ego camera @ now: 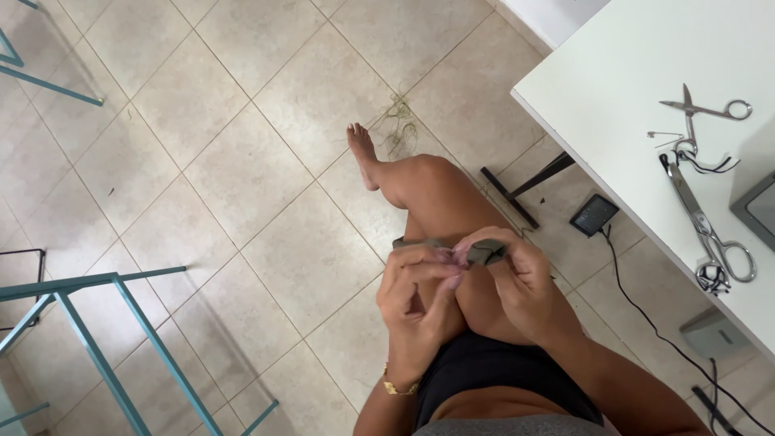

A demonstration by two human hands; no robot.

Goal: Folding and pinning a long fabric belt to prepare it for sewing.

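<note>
I sit with my bare leg stretched over the tiled floor. Both hands meet above my knee on a small piece of olive-green fabric (485, 253). My left hand (417, 292) pinches its left end with the fingertips; a gold bracelet sits on that wrist. My right hand (523, 278) grips the fabric's right end between thumb and fingers. Most of the fabric is hidden by my fingers.
A white table (613, 73) stands at the right with small scissors (704, 108), large shears (710, 234), a safety pin and part of a grey machine (759, 208). A black foot pedal (594, 214) with its cable lies on the floor. Teal metal frames (105, 323) stand at the left. A thread clump lies near my foot.
</note>
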